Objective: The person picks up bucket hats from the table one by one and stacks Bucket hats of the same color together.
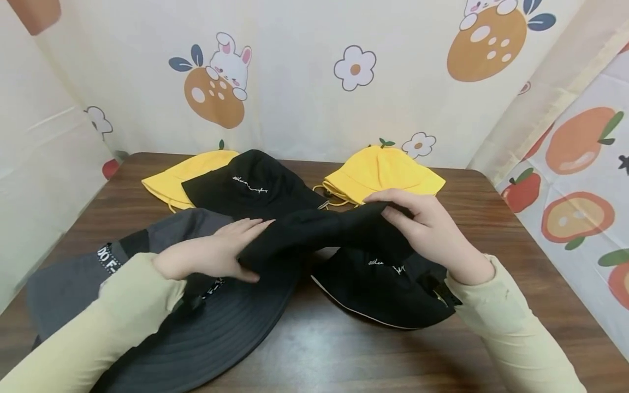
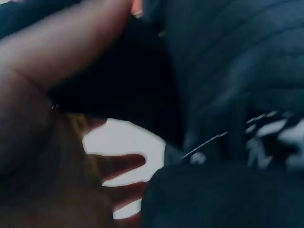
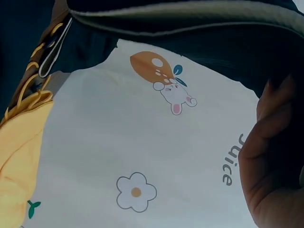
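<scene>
Hat (image 1: 319, 232), the kinda floppy black one, was up off the table (image 1: 314, 355), partly covering a white-lettered hat (image 1: 383, 297) in the head view; right hand (image 1: 427, 229) pinched one end, left hand (image 1: 216, 251) had the other between thumb and fingers.

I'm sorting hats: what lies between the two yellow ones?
In the head view, a black hat with white lettering lies between the left yellow hat and the right yellow hat, partly covering the left one; a bit of tabletop shows too.
</scene>
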`<state>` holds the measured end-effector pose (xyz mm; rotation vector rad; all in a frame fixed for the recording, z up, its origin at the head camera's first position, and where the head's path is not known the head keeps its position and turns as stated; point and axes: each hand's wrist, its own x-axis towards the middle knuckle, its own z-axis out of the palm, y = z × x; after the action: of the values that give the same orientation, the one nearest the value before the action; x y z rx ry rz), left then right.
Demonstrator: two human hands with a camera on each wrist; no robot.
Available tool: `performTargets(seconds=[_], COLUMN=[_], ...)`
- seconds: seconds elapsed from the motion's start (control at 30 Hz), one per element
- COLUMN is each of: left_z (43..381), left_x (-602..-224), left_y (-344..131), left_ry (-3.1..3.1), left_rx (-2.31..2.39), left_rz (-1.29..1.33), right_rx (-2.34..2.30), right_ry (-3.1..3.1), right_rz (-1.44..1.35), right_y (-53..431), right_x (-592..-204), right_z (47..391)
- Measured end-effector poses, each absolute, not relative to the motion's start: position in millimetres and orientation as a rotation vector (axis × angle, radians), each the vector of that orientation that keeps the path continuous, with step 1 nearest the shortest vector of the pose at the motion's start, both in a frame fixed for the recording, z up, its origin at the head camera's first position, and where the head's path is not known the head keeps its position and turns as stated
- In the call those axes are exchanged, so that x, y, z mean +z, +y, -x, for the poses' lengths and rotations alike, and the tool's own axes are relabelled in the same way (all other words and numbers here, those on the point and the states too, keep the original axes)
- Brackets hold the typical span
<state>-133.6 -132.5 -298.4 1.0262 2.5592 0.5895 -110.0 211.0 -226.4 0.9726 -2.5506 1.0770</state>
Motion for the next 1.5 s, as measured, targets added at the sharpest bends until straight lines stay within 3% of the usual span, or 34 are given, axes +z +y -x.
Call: performTargets(seconds=[0.17, 0.43, 0.87, 1.27, 1.5], left_z=[152, 167, 167, 162, 153], left_x=[-305, -282, -239, -283, -296], left_y=[-122, -115, -55, -12, 7], left_ry=[2.648, 2.724, 2.868, 2.629, 2.546], left_rx=[0.728, 1.195, 1.044, 1.033, 1.083], left_rz=[-1.039, -0.668, -0.714, -0.728, -0.725], right_rx=[1.166, 1.466, 1.076, 1.152, 1.488], right_ry=[-2.553, -2.529, -2.938, -3.18, -3.163], right_rz=[-0.903, -0.705, -0.52, -0.618, -0.683], right_y=[217, 245, 325, 370, 396], right_x=[-222, -214, -219, -258, -279], right_z=[110, 119, 144, 141, 134])
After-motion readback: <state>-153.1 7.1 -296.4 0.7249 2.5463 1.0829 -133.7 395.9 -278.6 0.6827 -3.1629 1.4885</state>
